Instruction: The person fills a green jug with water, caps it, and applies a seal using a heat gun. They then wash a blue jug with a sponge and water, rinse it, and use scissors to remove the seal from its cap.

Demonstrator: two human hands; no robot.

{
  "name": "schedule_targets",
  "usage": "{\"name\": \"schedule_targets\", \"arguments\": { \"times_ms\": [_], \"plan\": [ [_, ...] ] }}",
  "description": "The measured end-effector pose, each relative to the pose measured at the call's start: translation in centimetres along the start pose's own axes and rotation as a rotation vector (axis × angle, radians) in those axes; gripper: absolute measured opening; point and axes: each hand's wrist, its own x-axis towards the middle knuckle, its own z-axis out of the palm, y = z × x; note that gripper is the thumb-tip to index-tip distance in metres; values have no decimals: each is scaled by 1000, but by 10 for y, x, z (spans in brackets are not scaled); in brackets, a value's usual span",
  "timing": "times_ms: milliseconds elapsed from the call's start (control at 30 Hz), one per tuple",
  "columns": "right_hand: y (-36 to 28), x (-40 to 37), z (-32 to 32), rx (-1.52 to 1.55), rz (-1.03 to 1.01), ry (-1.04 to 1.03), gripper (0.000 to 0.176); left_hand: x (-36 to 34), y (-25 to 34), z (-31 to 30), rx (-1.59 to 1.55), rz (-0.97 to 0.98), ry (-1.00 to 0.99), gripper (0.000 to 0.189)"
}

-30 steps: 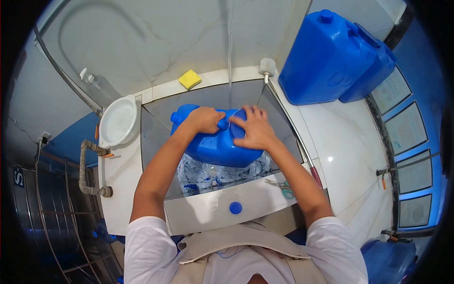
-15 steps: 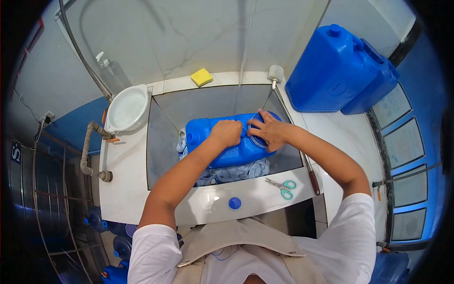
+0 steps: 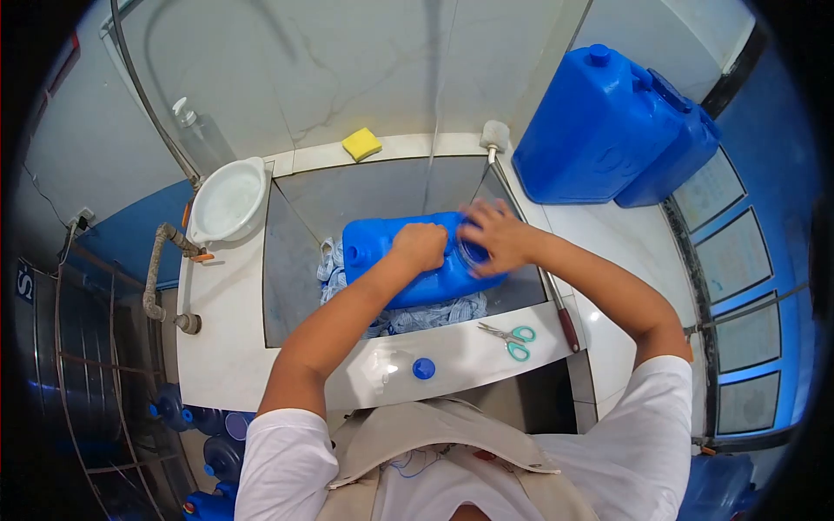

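Note:
A blue plastic jerry can (image 3: 369,239) lies in the sink on a bunched striped cloth (image 3: 434,314). My left hand (image 3: 421,247) is closed in a fist around the can's handle, most of which it hides. Over the wide round lid (image 3: 473,252) at the can's right end is my right hand (image 3: 495,236), its fingers curved about the rim and smeared by motion. A small blue cap (image 3: 423,369) rests on the front ledge, and teal-handled scissors (image 3: 514,339) lie to its right.
Two blue jerry cans (image 3: 591,130) stand on the right counter. A long-handled brush (image 3: 495,136) leans along the sink's right side. At the back are a yellow sponge (image 3: 361,145), a white basin (image 3: 229,201) and a pump bottle (image 3: 201,135). Pipes (image 3: 159,269) rise at left.
My right hand has shifted slightly around the lid, its fingers now blurred. My left hand keeps its hold on the handle. The whole view has moved a little.

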Motion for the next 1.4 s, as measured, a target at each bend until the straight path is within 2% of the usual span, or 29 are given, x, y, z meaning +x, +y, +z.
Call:
{"name": "schedule_targets", "arguments": {
  "times_ms": [33, 100, 133, 200, 233, 300, 333, 400, 433, 500, 533, 633, 667, 733, 767, 833, 867, 933, 1000, 1067, 1100, 1167, 1233, 1267, 1333, 1400],
  "plan": [
    [-5, 6, -6, 3, 3, 2, 81, 0, 2, 4, 2, 3, -3, 17],
    [-13, 18, -11, 246, 711, -172, 81, 0, 7, 8, -34, -53, 50, 18],
    [-12, 18, -8, 248, 715, -170, 81, -1, 7, 6, -32, -48, 49, 18],
    [-5, 16, -3, 273, 418, -240, 88, -2, 3, 2, 0, -70, -8, 18],
    [-3, 14, 1, 273, 414, -240, 88, -3, -2, -1, 1, -74, -9, 18],
    [-4, 9, 2, -318, -320, -209, 95, -3, -12, -4, 1, 4, -48, 19],
    [-6, 13, -1, -319, -322, -208, 95, -4, -12, -4, 1, 2, -47, 19],
    [-9, 22, -6, 126, 195, -119, 94, -3, -6, -1, -22, 42, 10, 19],
    [-11, 23, -4, 126, 197, -121, 94, -3, -3, 1, -23, 44, 10, 19],
    [-20, 24, 0, 287, 593, -205, 91, -5, 2, 3, -35, 13, 19, 19],
    [-22, 22, 0, 288, 594, -201, 91, -7, -1, 1, -31, 14, 19, 19],
    [-27, 11, -10, 197, 314, -105, 88, -16, -13, -4, -15, 42, -21, 20],
    [-28, 10, -15, 197, 312, -104, 88, -20, -18, -6, -27, 56, -40, 22],
    [-29, 10, -24, 104, 41, -18, 84, -28, -33, -8, -38, 63, -58, 23],
    [-30, 10, -28, 105, 36, -17, 84, -33, -41, -10, -35, 74, -67, 24],
    [-28, 8, -41, 348, -69, 102, 84, -47, -64, -11, -28, 79, -69, 25],
    [-26, 8, -47, 346, -73, 104, 84, -60, -77, -11, -30, 63, -51, 25],
    [-26, 6, -53, 636, -4, 244, 86, -91, -95, -5, -39, 30, -48, 26],
    [-19, 14, -45, 723, 6, 304, 88, -122, -104, 6, -78, 18, -34, 28],
    [-16, 24, -33, 988, 56, 394, 93, -147, -108, 17, -106, 20, -17, 30],
    [-18, 28, -30, 1082, 105, 377, 99, -156, -106, 17, -122, -12, -32, 32],
    [-23, 40, -23, 1105, 73, 429, 102, -169, -107, 15, -131, -51, -51, 34],
    [-31, 51, -19, 1117, 1, 544, 106, -177, -98, -7, -218, -63, -180, 39],
    [-33, 54, -19, 1118, 0, 552, 106, -175, -97, -14, -210, -62, -181, 39],
    [-37, 60, -21, 811, -8, 592, 105, -166, -90, -26, -284, 2, 103, 47],
    [-44, 70, -17, 844, -16, 622, 104, -136, -72, -42, -902, -148, 261, 45]
  ]
}}
